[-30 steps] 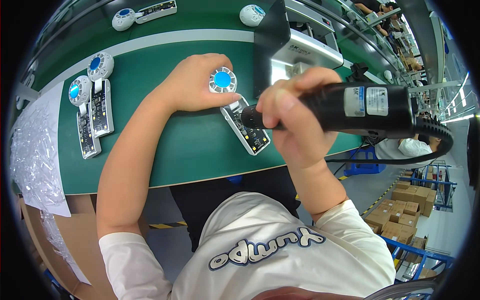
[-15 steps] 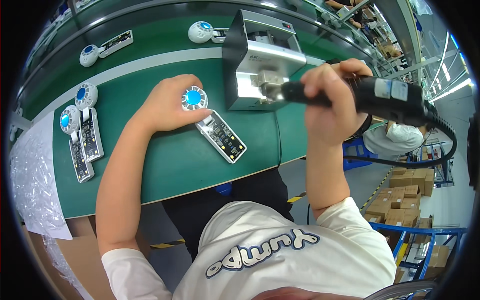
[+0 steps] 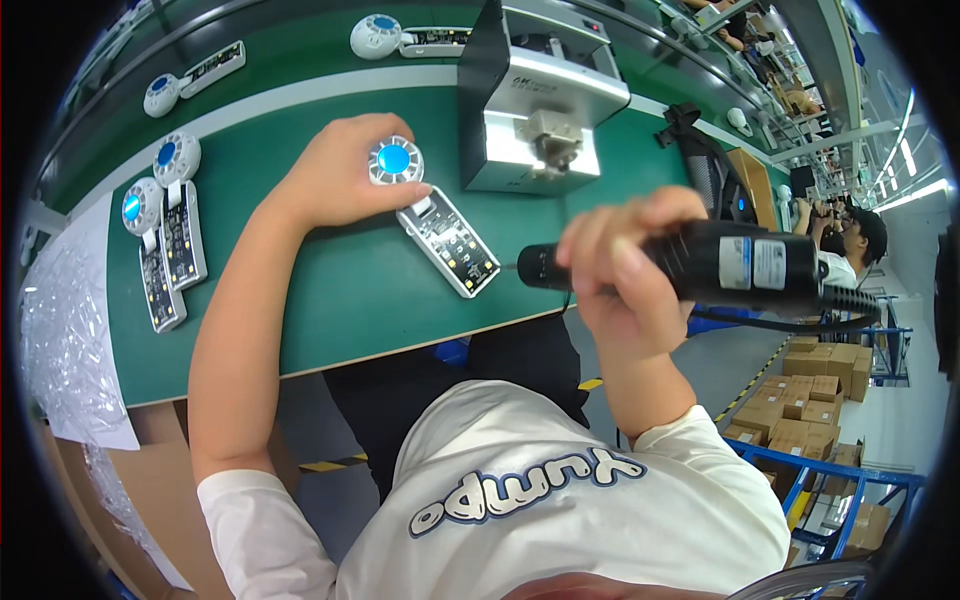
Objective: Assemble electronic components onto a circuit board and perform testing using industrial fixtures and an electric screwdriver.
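Note:
My left hand (image 3: 338, 178) is closed around the round white head, blue at its centre, of a handheld device (image 3: 395, 160). Its handle lies angled toward me on the green bench with the circuit board (image 3: 452, 245) exposed. In my raised right hand (image 3: 635, 270) is a black electric screwdriver (image 3: 715, 265), its cable trailing off to the right. The thin bit points left, close to the handle's lower right corner; whether it touches cannot be made out. Behind them stands a silver and black box-shaped screw feeder (image 3: 545, 90).
Two similar devices (image 3: 180, 240) lie overlapping at the left, beside clear plastic wrap (image 3: 70, 330). Further devices (image 3: 378, 37) sit along the bench's far strip. A black bag-like item (image 3: 705, 160) is right of the feeder. Cartons (image 3: 790, 410) and other people are farther right.
My right hand has brought the screwdriver from the feeder's front down toward me, to the handle's corner. My left hand keeps its hold on the device. The whole view has shifted slightly.

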`<state>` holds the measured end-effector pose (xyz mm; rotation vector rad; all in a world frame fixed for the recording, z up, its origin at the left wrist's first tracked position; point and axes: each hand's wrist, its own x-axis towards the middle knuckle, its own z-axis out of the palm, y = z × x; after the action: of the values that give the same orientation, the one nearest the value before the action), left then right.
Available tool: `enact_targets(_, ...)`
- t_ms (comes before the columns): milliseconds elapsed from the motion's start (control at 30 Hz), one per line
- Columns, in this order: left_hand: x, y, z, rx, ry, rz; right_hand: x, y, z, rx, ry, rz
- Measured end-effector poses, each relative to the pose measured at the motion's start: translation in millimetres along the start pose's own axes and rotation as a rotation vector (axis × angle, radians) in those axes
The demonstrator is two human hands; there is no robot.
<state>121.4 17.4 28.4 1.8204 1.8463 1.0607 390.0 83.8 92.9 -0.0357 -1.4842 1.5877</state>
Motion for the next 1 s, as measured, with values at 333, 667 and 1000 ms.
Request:
enact_targets(333, -2.5, -6.2, 3.7, 0.010, -0.008, -0.001, -14.9, 10.5, 4.6, -0.013, -0.069, 0.083)
enact_targets(667, -3.8, -8.2, 9.2, 0.011, -0.002, -0.017, -17.2, 1.3, 7.8, -0.028, -0.146, 0.142)
enact_targets(1000, 1.2, -7.3, 1.5, 0.020, -0.007, -0.044, -11.0, 12.2, 7.9, 0.029, -0.194, 0.139)
